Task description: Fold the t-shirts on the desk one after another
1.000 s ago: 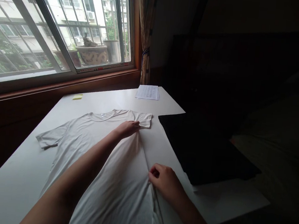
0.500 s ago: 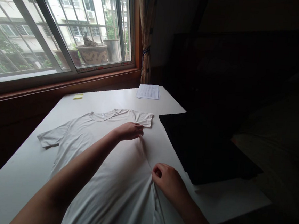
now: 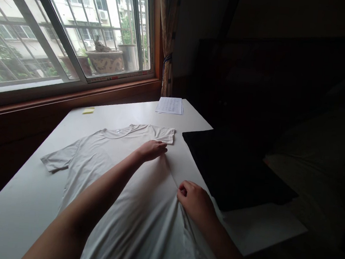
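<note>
A white T-shirt [image 3: 97, 155] lies spread on the white table [image 3: 21, 197], its neckline towards the window and its lower part towards me. My left hand [image 3: 153, 150] reaches across the shirt and pinches its right side edge just below the sleeve. Nearer to me, my right hand [image 3: 195, 199] has its fingers closed on the same side edge, further down. Between the two hands the edge runs taut and slightly raised, and folds fan out from my right hand's grip. My forearm covers part of the shirt's middle.
A black folded cloth [image 3: 232, 171] lies over the table's right side. Printed papers [image 3: 170, 105] and a yellow sticky-note pad [image 3: 88, 110] rest near the far edge. A barred window [image 3: 78, 28] and a tied curtain [image 3: 169, 44] stand beyond.
My right hand has shifted slightly up and to the right with the shirt's edge in its grip. The lower part of the shirt has moved right; my left hand stays nearly in place.
</note>
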`<move>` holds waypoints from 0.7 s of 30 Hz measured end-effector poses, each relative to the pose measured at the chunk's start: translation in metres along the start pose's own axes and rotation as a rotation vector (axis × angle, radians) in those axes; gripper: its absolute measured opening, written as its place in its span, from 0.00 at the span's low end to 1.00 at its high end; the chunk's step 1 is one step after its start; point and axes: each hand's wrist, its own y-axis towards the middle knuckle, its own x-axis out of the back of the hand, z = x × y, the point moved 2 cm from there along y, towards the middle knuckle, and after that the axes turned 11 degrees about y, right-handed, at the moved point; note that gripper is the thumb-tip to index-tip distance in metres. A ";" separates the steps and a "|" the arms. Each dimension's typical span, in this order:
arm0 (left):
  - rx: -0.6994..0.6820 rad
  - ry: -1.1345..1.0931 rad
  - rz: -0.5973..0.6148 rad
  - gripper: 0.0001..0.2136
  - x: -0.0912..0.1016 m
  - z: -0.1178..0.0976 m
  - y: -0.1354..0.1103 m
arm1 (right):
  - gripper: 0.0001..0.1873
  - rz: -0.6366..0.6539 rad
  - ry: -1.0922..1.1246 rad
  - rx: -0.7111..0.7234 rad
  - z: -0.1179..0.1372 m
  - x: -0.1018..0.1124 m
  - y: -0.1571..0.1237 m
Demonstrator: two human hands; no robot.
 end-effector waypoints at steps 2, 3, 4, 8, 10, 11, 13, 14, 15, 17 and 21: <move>0.065 -0.015 0.019 0.10 -0.005 -0.001 0.001 | 0.08 -0.013 -0.048 0.002 0.001 0.001 0.002; 0.091 -0.019 0.022 0.09 -0.007 -0.002 0.002 | 0.08 -0.015 -0.063 0.007 0.001 0.001 0.002; 0.108 -0.018 0.023 0.10 -0.009 -0.003 0.002 | 0.08 -0.018 -0.071 0.014 0.002 0.001 0.002; 0.127 -0.004 0.026 0.12 -0.010 -0.004 0.002 | 0.05 -0.050 -0.061 0.061 0.004 0.000 0.003; 0.117 0.003 0.024 0.11 -0.009 -0.004 0.003 | 0.02 -0.059 -0.050 0.110 0.004 -0.002 0.005; 0.111 0.003 0.021 0.11 -0.010 -0.004 0.003 | 0.01 -0.057 -0.047 0.132 0.004 -0.004 0.006; 0.101 -0.003 0.018 0.10 -0.011 -0.005 0.004 | 0.03 -0.050 -0.045 0.147 0.003 -0.007 0.008; 0.102 -0.010 0.018 0.09 -0.012 -0.006 0.004 | 0.04 -0.046 -0.045 0.141 0.002 -0.009 0.008; 0.105 -0.017 0.018 0.09 -0.013 -0.006 0.004 | 0.05 -0.046 -0.045 0.132 0.000 -0.010 0.009; 0.121 -0.026 0.017 0.07 -0.014 -0.007 0.003 | 0.07 -0.050 -0.045 0.110 -0.003 -0.011 0.010; 0.161 -0.124 -0.029 0.10 -0.012 -0.006 -0.005 | 0.08 -0.057 -0.050 0.073 -0.006 -0.009 0.008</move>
